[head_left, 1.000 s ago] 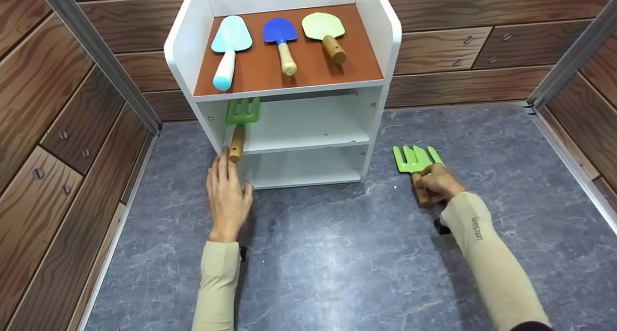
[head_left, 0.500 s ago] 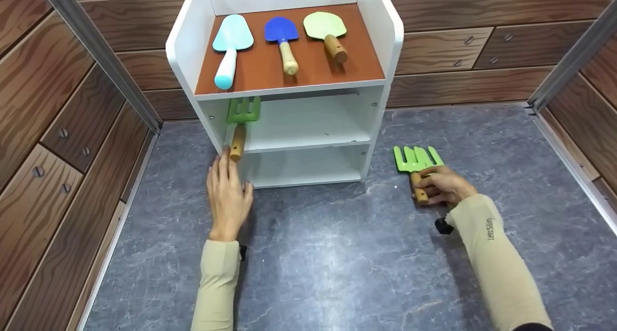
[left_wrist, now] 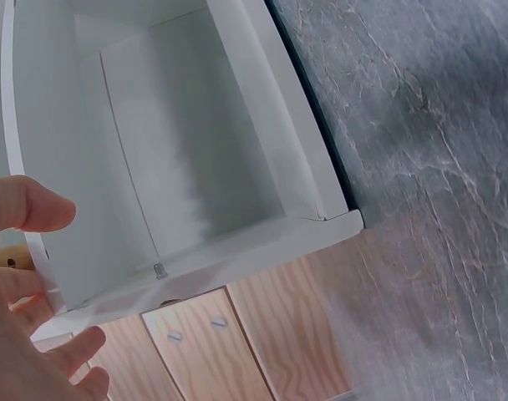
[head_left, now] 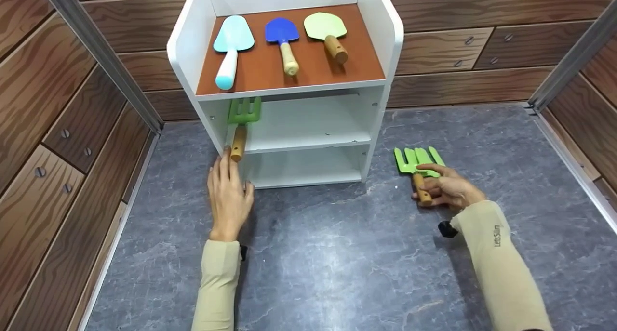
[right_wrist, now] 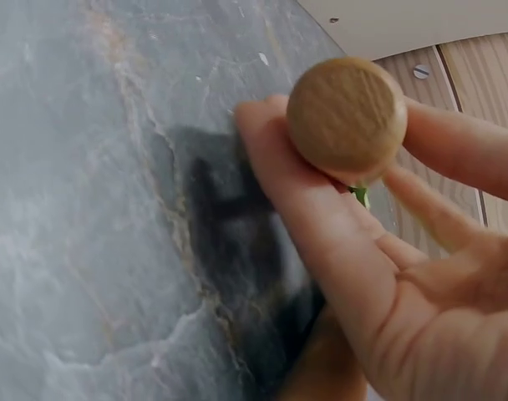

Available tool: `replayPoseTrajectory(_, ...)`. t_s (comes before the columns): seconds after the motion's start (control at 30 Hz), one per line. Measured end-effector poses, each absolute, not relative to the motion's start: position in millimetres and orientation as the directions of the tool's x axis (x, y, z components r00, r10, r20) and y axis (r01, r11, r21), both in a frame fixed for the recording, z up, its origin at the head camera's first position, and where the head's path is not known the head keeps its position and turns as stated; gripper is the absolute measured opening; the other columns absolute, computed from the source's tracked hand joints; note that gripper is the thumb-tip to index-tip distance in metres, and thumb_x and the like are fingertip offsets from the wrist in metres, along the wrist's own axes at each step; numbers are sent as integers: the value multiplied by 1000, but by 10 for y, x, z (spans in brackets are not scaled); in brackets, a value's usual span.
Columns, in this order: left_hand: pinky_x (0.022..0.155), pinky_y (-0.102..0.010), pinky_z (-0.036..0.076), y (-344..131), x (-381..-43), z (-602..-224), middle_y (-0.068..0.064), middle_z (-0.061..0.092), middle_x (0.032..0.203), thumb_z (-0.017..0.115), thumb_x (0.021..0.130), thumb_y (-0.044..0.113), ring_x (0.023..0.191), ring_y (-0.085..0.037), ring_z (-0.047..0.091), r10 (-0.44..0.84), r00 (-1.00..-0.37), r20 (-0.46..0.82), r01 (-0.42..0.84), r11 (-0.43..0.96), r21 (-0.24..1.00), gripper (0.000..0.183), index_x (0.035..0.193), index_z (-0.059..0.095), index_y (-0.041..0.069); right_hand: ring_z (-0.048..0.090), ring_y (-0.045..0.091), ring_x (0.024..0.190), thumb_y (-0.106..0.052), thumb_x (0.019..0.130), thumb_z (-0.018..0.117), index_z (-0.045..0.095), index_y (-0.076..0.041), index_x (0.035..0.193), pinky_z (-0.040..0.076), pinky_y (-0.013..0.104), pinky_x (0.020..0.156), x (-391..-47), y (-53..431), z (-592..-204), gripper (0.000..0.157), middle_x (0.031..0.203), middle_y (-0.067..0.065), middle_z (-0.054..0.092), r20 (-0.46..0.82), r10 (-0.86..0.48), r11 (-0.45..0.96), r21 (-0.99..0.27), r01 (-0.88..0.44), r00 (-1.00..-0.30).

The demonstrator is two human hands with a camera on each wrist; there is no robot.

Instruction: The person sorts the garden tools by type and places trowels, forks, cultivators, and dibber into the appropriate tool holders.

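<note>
My right hand (head_left: 450, 189) pinches the wooden handle (head_left: 422, 190) of a green hand fork (head_left: 407, 161), its tines pointing away from me, to the right of a white shelf unit (head_left: 308, 145). The round butt of that handle (right_wrist: 346, 117) shows large between thumb and fingers in the right wrist view. A second green hand fork (head_left: 245, 112) lies on the middle shelf at the left, its handle jutting past the shelf edge. Just below that handle, my left hand (head_left: 229, 196) rests its extended fingers against the unit's left front edge. Its thumb (left_wrist: 45, 205) stands apart.
On the brown top board (head_left: 260, 66) lie a light-blue trowel (head_left: 234, 34), a blue trowel (head_left: 282, 30) and a pale-green trowel (head_left: 325, 26). Wood-patterned walls (head_left: 87, 143) enclose the grey marbled floor (head_left: 328, 254). The unit has a lower shelf (head_left: 303, 167).
My right hand has shifted slightly right and turned, its fingers loosening and showing more of the fork's handle. The fork has barely moved. My left hand stays where it was.
</note>
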State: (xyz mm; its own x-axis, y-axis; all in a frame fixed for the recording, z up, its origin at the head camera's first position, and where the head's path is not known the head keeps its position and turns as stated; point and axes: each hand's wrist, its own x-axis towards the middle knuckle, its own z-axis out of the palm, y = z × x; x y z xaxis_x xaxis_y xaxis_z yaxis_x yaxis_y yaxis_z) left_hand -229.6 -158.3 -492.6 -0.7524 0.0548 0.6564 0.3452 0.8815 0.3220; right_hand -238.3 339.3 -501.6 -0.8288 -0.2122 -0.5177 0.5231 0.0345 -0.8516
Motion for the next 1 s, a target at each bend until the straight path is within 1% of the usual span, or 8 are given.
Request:
replayPoseTrajectory(0.1,112,-65,32,-1587,-2297,-4923,-23,41,153,74,79,0,132,-48,43,55,-750,659,348,880,323,54,127,53,-14,72,25,97,5,100,50,13,-2,161,61,42,81,-2388,3394,-5000,72,148,32,30,-520,-236,49,-850,524,-821)
replayPoseTrajectory(0.23,113,-64,31,-1592,-2300,-4914,-23,40,154,73,80,1,133,-48,43,49,-759,650,342,878,334,55,128,52,-14,72,24,97,7,99,48,13,0,160,61,41,80,-2395,3389,-4989,71,160,31,13,-525,-246,52,-847,530,-815)
replayPoseTrajectory(0.37,113,-65,31,-1592,-2301,-4913,-22,40,154,74,80,0,132,-48,43,45,-763,644,337,879,338,57,131,51,-14,72,25,99,9,98,48,12,1,160,61,42,81,-2387,3391,-4992,72,163,31,6,-523,-254,56,-848,527,-814)
replayPoseTrajectory(0.5,114,-64,30,-1582,-2287,-4909,-22,40,154,75,80,1,132,-47,44,47,-764,644,340,877,340,56,129,52,-14,72,26,100,10,97,49,12,1,160,61,44,82,-2368,3401,-4999,73,164,30,4,-523,-255,51,-847,529,-813)
replayPoseTrajectory(0.67,114,-63,29,-1578,-2283,-4914,-22,39,155,74,80,1,131,-47,44,45,-767,640,340,875,345,55,129,53,-14,72,27,100,11,97,50,14,0,160,61,43,81,-2365,3408,-4996,74,165,28,6,-511,-244,49,-855,516,-824)
replayPoseTrajectory(0.8,114,-64,28,-1580,-2286,-4910,-21,39,155,74,80,0,131,-47,44,39,-770,637,335,874,352,58,131,52,-14,72,26,99,10,97,51,14,1,160,61,42,80,-2371,3402,-4966,73,165,28,9,-488,-244,56,-870,490,-838)
replayPoseTrajectory(0.9,114,-64,29,-1583,-2292,-4912,-21,39,155,73,79,0,131,-47,44,39,-771,636,332,876,349,59,133,51,-14,72,25,97,10,97,52,15,1,160,62,40,77,-2367,3396,-4942,73,164,29,11,-476,-247,59,-877,477,-844)
replayPoseTrajectory(1.0,113,-64,31,-1584,-2292,-4912,-21,39,155,72,80,0,130,-47,45,41,-771,636,330,879,344,57,130,52,-14,73,23,95,10,97,53,15,1,159,62,37,75,-2359,3387,-4919,74,163,29,12,-467,-251,54,-881,469,-848)
